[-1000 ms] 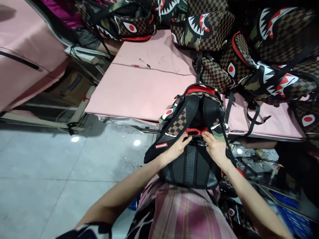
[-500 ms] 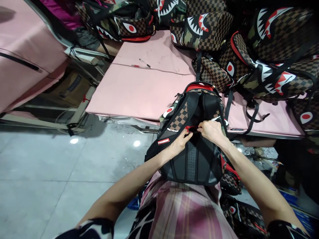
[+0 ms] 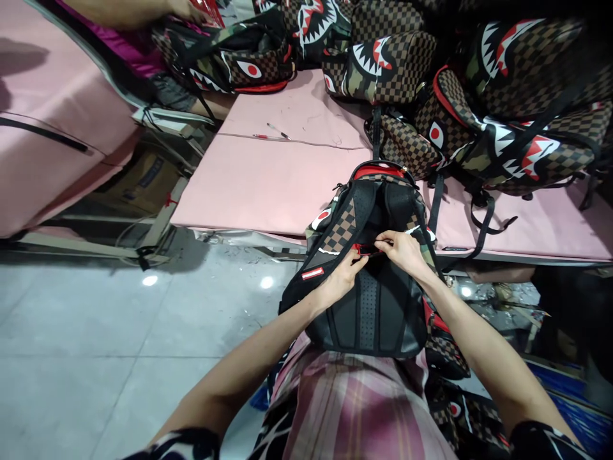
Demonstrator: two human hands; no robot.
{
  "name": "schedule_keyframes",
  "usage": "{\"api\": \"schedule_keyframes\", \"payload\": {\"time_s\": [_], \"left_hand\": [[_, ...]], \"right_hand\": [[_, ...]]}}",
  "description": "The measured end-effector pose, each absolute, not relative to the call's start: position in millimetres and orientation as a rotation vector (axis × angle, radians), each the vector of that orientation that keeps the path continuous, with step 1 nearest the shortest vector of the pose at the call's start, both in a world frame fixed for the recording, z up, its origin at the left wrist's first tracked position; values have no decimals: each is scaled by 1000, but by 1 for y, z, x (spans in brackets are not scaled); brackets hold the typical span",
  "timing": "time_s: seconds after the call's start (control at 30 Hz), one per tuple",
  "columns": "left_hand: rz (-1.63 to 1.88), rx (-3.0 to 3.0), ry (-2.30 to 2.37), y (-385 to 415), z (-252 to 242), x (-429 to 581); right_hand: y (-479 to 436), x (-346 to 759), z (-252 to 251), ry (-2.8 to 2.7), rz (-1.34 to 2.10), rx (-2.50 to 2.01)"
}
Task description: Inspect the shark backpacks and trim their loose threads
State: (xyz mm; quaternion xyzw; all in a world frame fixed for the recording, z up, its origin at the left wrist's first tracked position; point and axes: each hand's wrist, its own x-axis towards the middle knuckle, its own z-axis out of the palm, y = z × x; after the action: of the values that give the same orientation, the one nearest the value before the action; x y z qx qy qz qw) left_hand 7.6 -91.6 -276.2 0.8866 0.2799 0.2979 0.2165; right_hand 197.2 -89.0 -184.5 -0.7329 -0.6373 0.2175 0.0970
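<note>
A black backpack (image 3: 368, 306) with brown checkered sides leans upright against my lap and the table's edge, its back panel and shoulder straps towards me. Across the middle of that panel runs a pocket opening (image 3: 364, 249) with red edging. My left hand (image 3: 345, 276) pinches the edge of this opening at its left end. At the right end, the fingers of my right hand (image 3: 401, 252) are pressed together over the opening. What lies between those right fingertips is too small to make out. Red lining (image 3: 378, 171) shows at the top of the bag.
Several checkered backpacks with shark-teeth prints (image 3: 397, 57) are heaped on the pink table (image 3: 268, 185), mostly right and back. Pens (image 3: 271, 135) lie on it. Another person's arm (image 3: 124, 13) reaches in at upper left. More bags (image 3: 469, 409) sit low at my right.
My right hand has shifted slightly left and its fingers have lifted a little, showing more of the red-edged opening. Another person's arm has come into view at upper left.
</note>
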Motion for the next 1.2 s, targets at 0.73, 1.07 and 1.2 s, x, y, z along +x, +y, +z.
{"api": "schedule_keyframes", "payload": {"time_s": [0.73,1.07,1.2], "left_hand": [[96,2316,1171,-28,-211,60],[344,2183,1434,-40,-226,57],[416,2148,1422,-38,-230,53]], "right_hand": [[-110,200,-201,-1490,566,-2138],[-93,185,-177,-1903,485,-2381],[-84,179,-171,-1984,479,-2387]]}}
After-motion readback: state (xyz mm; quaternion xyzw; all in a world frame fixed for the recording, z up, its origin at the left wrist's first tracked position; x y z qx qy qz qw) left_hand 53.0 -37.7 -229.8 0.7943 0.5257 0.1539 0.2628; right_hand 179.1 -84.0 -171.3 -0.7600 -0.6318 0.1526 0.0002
